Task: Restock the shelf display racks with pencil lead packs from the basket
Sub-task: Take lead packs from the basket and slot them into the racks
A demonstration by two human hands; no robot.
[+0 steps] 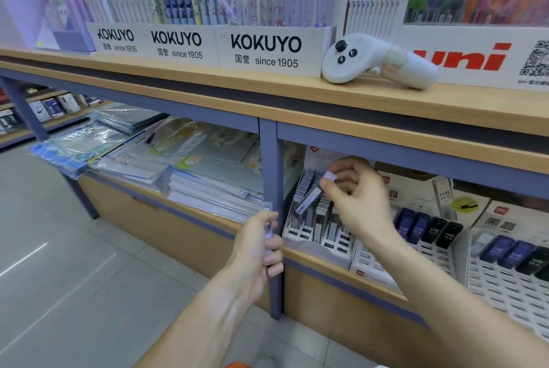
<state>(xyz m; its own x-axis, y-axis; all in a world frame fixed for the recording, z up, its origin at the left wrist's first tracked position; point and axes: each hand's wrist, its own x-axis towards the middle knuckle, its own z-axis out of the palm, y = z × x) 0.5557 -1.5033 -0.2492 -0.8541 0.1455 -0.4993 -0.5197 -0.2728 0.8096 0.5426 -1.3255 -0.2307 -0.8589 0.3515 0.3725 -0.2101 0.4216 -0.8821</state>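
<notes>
Pale lavender plastic shows in the right hand [355,198], whose thumb and fingers pinch a slim pencil lead pack [312,197] tilted above the white slotted display rack [319,231] on the lower shelf. The left hand [261,248] curls around another clear lead pack [269,229], held upright in front of the blue shelf post [271,165]. Dark HB packs [427,228] stand in the neighbouring rack to the right, and a white controller [371,60] lies on the wooden upper shelf [208,85].

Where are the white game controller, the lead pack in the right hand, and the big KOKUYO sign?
white game controller [371,60], head view, its body.
lead pack [310,196], head view, its middle.
KOKUYO sign [266,43], head view, its letters.
</notes>
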